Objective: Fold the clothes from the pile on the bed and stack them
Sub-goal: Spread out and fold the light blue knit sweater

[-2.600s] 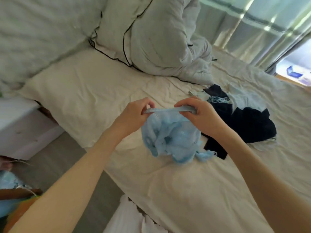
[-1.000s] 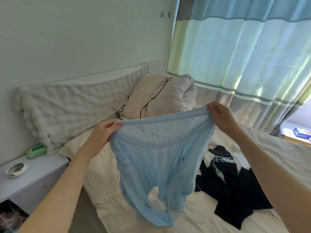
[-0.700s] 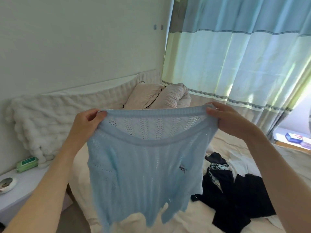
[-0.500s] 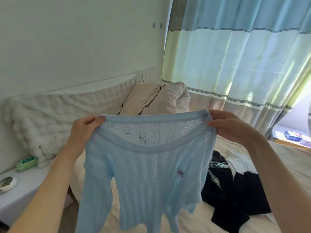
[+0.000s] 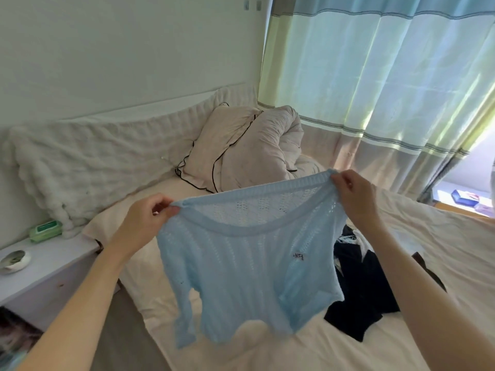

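Two grips on one garment. Beneath both grips, a cream-sheeted bed (image 5: 294,346); beyond the grips, a striped curtain (image 5: 375,84) and a rumpled duvet with pillow (image 5: 249,151). Stretched between the grips, a light blue knit sweater (image 5: 241,263), held up clear of the sheet, neckline on top, hem hanging down, long axis of the body running top to bottom, neckline band slanting upward toward the right grip. One sleeve dangling below the left grip; small dark mark on the chest, nearer the right grip. Under and behind the right grip, a pile of dark clothes (image 5: 367,290) on the sheet, with a bit of white fabric mixed in. Outward of the left grip, a white desk (image 5: 40,277) beside the bed. Left hand (image 5: 146,223) with fingers curled, pinching the shoulder end of the neckline; right hand (image 5: 353,196) likewise curled, pinching the opposite end, slightly higher. On the desk, well apart from the left grip, a green wipes pack (image 5: 45,231) and a small white dish (image 5: 14,261), contents unclear.
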Demonstrator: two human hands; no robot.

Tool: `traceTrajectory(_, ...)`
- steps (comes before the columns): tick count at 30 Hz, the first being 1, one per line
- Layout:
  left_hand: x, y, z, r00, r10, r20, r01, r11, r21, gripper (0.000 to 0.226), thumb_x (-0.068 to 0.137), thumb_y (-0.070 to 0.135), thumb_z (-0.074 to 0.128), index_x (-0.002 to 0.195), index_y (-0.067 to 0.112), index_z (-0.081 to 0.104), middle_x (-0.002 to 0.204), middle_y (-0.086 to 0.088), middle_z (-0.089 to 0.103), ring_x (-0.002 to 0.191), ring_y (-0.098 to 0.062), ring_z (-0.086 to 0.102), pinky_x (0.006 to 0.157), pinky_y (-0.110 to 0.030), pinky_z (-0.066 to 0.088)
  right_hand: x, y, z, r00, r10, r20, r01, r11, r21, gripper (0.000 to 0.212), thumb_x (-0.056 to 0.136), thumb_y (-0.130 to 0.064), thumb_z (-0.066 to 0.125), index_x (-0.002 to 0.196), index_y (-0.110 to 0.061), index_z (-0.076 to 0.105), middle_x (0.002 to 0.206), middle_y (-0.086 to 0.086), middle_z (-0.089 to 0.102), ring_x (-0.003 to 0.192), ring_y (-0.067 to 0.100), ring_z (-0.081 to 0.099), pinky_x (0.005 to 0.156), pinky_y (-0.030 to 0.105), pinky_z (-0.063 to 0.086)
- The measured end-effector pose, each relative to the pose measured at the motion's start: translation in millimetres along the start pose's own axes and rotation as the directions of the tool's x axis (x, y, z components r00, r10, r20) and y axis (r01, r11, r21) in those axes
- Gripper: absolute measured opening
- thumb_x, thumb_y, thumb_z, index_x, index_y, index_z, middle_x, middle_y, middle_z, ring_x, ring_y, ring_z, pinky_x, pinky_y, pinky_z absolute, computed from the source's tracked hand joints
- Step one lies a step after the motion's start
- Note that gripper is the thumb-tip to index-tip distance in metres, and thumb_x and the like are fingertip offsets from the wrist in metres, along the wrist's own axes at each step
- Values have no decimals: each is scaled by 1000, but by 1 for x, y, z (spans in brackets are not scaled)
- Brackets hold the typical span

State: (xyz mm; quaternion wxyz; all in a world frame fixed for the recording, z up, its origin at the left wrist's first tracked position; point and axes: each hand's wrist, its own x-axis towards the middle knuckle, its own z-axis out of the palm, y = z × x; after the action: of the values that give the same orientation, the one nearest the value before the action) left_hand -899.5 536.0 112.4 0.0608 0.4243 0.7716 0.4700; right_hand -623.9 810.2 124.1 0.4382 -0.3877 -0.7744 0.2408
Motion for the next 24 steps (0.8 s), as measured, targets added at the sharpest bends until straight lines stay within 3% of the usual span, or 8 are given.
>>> traceTrajectory(4,-13,-1,11,984,-10,-178,-1,998,-62,17,89,12,61,74,20,59,71,2,60,66,-12,53,62,-12,39,-15,6,1,998,-59,-5,58,995,-85,29,95,-27,56,78,-4,63,63,6,55,57,19,47,58,29,33)
traceTrajectory(7,-26,-3,14,972,-93,-216,39,969,-244,17,89,12,60,76,21,62,77,0,63,72,-14,56,69,-28,43,-29,4,-5,1000,23,-6,-22,997,79,27,93,-28,58,77,-6,63,67,8,56,61,17,46,58,23,35)
traceTrajectory(12,-47,5,13,955,-129,-266,25,933,-360,18,90,12,59,78,25,64,76,7,63,73,-6,56,74,-25,45,-57,-3,-23,983,141,114,-171,931,323,17,95,-19,54,90,-6,63,80,12,57,75,18,49,69,31,39)
traceTrajectory(15,-64,14,12,953,-38,-300,-31,974,-223,20,89,16,61,80,33,64,72,21,65,69,8,56,67,-7,43,-73,-6,-31,974,180,134,-217,912,349,15,98,-18,48,95,-9,61,82,12,54,76,21,47,71,36,38)
traceTrajectory(17,-83,15,12,946,-2,-323,-41,991,-124,12,89,18,62,85,28,66,71,22,63,67,12,54,64,-2,39,-89,-6,-35,978,176,109,-201,936,288,16,97,-22,50,95,-12,62,81,11,56,74,20,49,69,34,40)
traceTrajectory(22,-131,17,3,927,115,-358,-103,993,54,4,88,18,63,89,21,65,72,36,59,68,18,51,64,3,35,-139,-20,-51,993,89,-76,-81,992,101,14,93,-24,57,82,-17,62,75,4,59,69,11,48,65,14,35)
traceTrajectory(24,-141,25,-5,910,135,-392,-113,991,77,13,88,22,63,92,12,71,63,24,57,64,17,50,61,2,35,-151,-35,-61,988,33,-151,-26,999,47,14,93,-22,58,84,-12,65,78,2,59,65,6,46,64,3,32)
